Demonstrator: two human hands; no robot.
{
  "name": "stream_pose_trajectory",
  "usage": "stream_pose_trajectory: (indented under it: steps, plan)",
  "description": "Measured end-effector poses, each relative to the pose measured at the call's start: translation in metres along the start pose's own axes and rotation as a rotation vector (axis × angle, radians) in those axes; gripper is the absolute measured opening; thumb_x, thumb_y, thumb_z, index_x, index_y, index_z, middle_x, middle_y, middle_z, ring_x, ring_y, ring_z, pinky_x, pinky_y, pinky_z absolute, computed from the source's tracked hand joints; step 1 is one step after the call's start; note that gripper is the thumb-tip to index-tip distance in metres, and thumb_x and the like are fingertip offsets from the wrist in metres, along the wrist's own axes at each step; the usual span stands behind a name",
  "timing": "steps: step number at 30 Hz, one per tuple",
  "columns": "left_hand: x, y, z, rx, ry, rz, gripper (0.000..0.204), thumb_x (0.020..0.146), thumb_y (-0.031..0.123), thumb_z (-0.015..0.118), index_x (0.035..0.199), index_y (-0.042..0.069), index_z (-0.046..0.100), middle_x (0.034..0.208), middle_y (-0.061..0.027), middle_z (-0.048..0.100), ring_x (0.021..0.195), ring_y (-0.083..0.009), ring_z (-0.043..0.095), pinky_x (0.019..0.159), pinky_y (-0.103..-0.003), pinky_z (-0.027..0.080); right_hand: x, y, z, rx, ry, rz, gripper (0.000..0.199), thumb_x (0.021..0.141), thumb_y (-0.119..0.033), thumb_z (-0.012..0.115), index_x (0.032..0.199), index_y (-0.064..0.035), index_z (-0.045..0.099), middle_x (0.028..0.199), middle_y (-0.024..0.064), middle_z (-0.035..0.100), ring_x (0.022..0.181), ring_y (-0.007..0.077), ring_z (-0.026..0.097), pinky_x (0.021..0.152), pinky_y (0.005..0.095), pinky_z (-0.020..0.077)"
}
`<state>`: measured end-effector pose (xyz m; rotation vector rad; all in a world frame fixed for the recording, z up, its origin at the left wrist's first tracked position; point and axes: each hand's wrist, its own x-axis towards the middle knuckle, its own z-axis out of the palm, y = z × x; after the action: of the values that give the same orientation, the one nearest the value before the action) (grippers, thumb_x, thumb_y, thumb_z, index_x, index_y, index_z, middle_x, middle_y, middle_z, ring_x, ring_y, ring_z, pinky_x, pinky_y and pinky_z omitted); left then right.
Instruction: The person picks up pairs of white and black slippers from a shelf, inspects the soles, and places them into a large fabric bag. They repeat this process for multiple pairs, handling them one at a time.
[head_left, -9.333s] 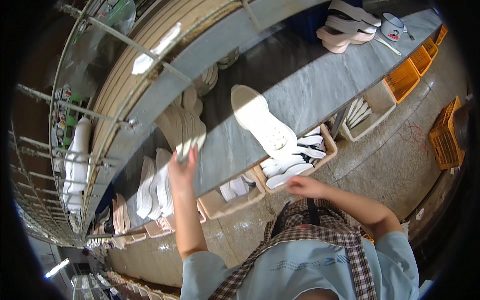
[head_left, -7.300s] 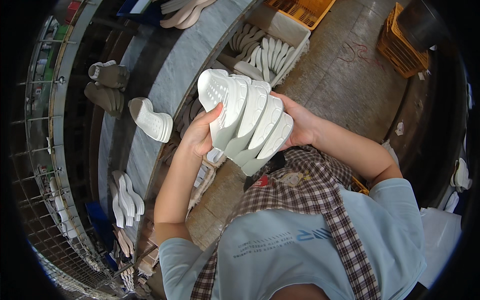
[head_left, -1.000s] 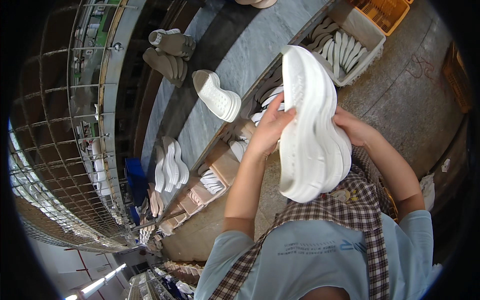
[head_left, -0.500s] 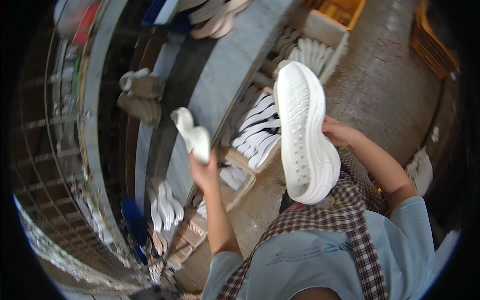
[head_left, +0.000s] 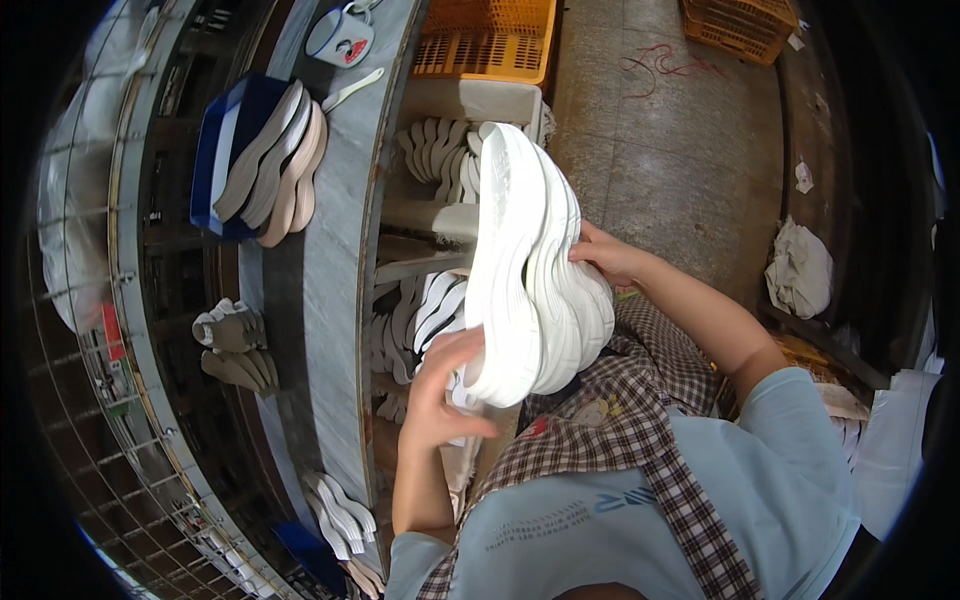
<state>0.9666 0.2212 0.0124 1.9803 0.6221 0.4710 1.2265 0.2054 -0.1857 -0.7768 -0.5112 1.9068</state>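
I'm handling stacked white soles [head_left: 535, 275] mid-frame, right hand [head_left: 612, 258] gripping them, left hand [head_left: 437, 395] gaping at their lower end, probably needing closing next.

A stack of white shoe soles [head_left: 540, 280] is being held in the air to the right of the grey marbled worktop [head_left: 340, 265], its length running roughly along the worktop's edge. The soles are nesting closely — their wavy, ridged sidewalls are showing, one behind another — and are spreading out away from the worktop. The exact number is staying hard to tell; the nearest sole is gleaming brightest.
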Motion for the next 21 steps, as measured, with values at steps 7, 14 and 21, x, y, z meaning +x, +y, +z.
stream_pose_trajectory:
  steps: [7, 14, 21]
  plan:
    - [0.088, -0.195, 0.048, -0.84, 0.3, -0.696, 0.049, 0.096, 0.031, 0.045, 0.135, 0.003, 0.038, 0.136, -0.0166, 0.043, 0.121, -0.0291, 0.047, 0.1, -0.04, 0.04, -0.005, -0.016, -0.035, 0.002, 0.105, 0.021, 0.098, 0.069, -0.016, 0.067, 0.146, -0.0054, 0.008, 0.142, 0.0179, 0.03, 0.129, 0.0292, 0.036, 0.108, 0.0428, 0.0308]
    - [0.099, -0.329, 0.061, -0.811, 0.393, -1.031, 0.054, 0.095, 0.032, 0.047, 0.136, -0.001, 0.033, 0.133, -0.0178, 0.045, 0.117, -0.0276, 0.048, 0.098, -0.038, 0.04, 0.079, -0.042, -0.048, -0.114, 0.147, 0.008, 0.094, 0.072, -0.017, 0.067, 0.147, -0.004, 0.01, 0.141, 0.0175, 0.033, 0.13, 0.028, 0.034, 0.108, 0.0403, 0.0289]
    - [0.214, -0.474, -0.031, 0.031, 0.477, -0.751, 0.061, 0.094, 0.034, 0.05, 0.136, -0.004, 0.027, 0.13, -0.0191, 0.047, 0.112, -0.0261, 0.05, 0.097, -0.036, 0.04, 0.22, -0.023, -0.048, 0.01, 0.405, -0.219, 0.096, 0.086, -0.038, 0.059, 0.141, 0.0099, -0.004, 0.138, 0.0322, 0.028, 0.136, 0.0356, 0.023, 0.112, 0.0399, 0.0157]
